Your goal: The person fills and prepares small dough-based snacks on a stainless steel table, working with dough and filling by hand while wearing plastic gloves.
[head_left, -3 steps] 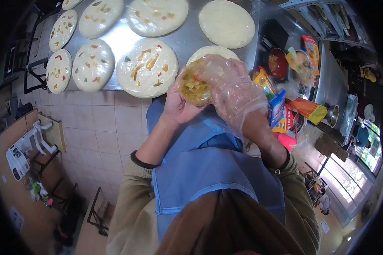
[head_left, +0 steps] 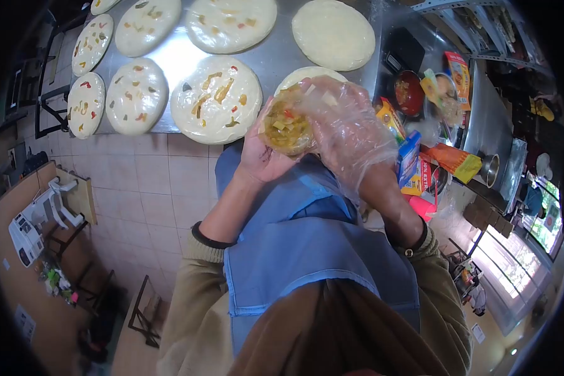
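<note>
My left hand [head_left: 264,152] is closed around a small round bowl [head_left: 297,151] and tips it a little towards me. Yellow-green chopped vegetables [head_left: 283,128] with a red piece fill the bowl. Over the bowl's right side is my right hand [head_left: 351,122], in a clear plastic glove. Its fingertips are blurred, and I cannot make out what they hold. Just behind the hands, a plain dough round [head_left: 310,74] is partly covered. To its left lies a glossy dough round [head_left: 216,100] topped with strips of coloured vegetables.
Several more topped dough rounds [head_left: 136,96] lie on the metal table [head_left: 276,59], with a plain round [head_left: 333,36] at the back. On the right are a red bowl [head_left: 408,94], colourful packets [head_left: 409,156] and a metal bowl [head_left: 489,169]. A white machine [head_left: 31,232] stands far left.
My right hand has shifted slightly right, uncovering more of the bowl's contents. My left hand stays almost where it was, still holding the bowl.
</note>
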`<control>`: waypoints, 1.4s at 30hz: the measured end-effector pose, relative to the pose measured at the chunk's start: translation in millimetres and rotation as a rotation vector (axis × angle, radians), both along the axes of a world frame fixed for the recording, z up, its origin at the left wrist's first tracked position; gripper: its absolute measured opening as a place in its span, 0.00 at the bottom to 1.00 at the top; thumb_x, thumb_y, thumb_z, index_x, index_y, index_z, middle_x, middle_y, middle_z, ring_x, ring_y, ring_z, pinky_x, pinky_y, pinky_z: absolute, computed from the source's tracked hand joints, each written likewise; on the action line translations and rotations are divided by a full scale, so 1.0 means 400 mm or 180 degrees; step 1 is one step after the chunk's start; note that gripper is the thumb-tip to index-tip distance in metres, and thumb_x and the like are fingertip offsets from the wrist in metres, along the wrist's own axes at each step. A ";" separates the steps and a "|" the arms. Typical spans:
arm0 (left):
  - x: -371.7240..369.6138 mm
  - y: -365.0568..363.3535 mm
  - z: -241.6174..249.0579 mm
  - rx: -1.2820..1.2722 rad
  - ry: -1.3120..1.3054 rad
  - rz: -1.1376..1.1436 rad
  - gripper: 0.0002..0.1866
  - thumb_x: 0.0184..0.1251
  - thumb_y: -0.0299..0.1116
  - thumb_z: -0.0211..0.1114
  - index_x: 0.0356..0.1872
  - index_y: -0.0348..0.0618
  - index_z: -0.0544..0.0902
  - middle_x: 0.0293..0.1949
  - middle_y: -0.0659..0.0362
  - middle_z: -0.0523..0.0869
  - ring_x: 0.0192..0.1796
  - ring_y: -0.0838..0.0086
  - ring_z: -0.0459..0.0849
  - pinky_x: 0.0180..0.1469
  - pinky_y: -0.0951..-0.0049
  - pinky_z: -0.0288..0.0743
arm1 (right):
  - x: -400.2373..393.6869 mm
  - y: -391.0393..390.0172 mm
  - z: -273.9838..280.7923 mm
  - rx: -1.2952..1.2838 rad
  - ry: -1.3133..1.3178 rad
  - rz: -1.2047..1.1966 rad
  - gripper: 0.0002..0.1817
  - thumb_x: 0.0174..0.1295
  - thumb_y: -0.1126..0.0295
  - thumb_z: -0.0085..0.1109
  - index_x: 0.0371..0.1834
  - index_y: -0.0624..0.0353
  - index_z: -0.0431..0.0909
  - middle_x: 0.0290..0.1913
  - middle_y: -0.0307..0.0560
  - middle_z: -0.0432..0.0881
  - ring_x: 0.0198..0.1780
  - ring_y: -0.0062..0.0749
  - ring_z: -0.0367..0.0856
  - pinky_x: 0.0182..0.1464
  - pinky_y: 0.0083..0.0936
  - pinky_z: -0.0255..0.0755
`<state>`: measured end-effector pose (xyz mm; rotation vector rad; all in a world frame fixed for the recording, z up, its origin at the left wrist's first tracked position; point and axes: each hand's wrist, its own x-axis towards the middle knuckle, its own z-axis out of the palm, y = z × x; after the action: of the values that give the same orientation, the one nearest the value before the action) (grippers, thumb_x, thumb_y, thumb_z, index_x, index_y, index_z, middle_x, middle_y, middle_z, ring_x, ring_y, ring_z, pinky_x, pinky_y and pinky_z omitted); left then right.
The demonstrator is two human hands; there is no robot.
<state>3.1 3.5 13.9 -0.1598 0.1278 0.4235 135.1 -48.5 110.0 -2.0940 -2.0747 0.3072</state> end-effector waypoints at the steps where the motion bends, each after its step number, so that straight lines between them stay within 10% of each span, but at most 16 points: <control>1: 0.006 0.002 0.011 -0.0013 -0.0138 0.0040 0.29 0.74 0.51 0.34 0.70 0.49 0.52 0.69 0.57 0.58 0.68 0.65 0.60 0.67 0.58 0.58 | 0.000 0.005 0.002 0.0057 0.0041 -0.0086 0.17 0.56 0.65 0.57 0.50 0.49 0.76 0.59 0.50 0.67 0.57 0.49 0.65 0.59 0.37 0.64; 32: 0.012 0.002 -0.027 -0.0351 -0.0533 0.0058 0.26 0.74 0.49 0.33 0.70 0.54 0.54 0.65 0.56 0.65 0.65 0.64 0.65 0.65 0.58 0.62 | 0.026 0.036 -0.055 0.0079 0.0990 -0.0259 0.11 0.55 0.60 0.58 0.35 0.54 0.82 0.50 0.47 0.75 0.55 0.42 0.68 0.58 0.38 0.59; 42: -0.020 0.029 -0.043 0.0043 0.0078 0.0330 0.28 0.73 0.48 0.36 0.71 0.55 0.49 0.72 0.58 0.49 0.72 0.54 0.51 0.70 0.44 0.44 | 0.216 0.038 -0.132 -0.0069 0.1651 -0.0798 0.11 0.54 0.63 0.63 0.34 0.59 0.81 0.42 0.50 0.80 0.50 0.40 0.76 0.54 0.31 0.67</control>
<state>-5.0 15.2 -3.4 -0.1485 0.1410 0.5296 221.5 -33.3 57.3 -1.9832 -1.5039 0.7426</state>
